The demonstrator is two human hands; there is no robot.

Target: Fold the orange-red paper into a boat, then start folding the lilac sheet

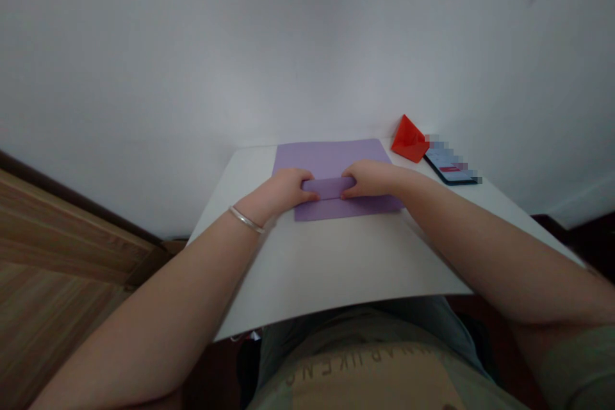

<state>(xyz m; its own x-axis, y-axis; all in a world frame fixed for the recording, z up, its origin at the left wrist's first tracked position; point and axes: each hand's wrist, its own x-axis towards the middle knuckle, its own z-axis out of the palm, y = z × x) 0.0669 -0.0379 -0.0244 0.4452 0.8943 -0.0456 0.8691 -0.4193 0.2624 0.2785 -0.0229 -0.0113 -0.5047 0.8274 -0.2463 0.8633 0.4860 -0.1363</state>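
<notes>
Between my two hands is a narrow folded strip of purple paper. My left hand pinches its left end, thumb on the near side and fingers on the far side. At the right end, my right hand grips it in the same way. Under the strip and both hands lies a larger purple sheet, flat on the white table. Whether the strip is a separate piece or part of that sheet I cannot tell. A silver bangle circles my left wrist.
A folded red paper shape stands at the table's back right. Beside it a phone with a lit screen lies flat. The white wall rises right behind the table. Wooden furniture is on the left.
</notes>
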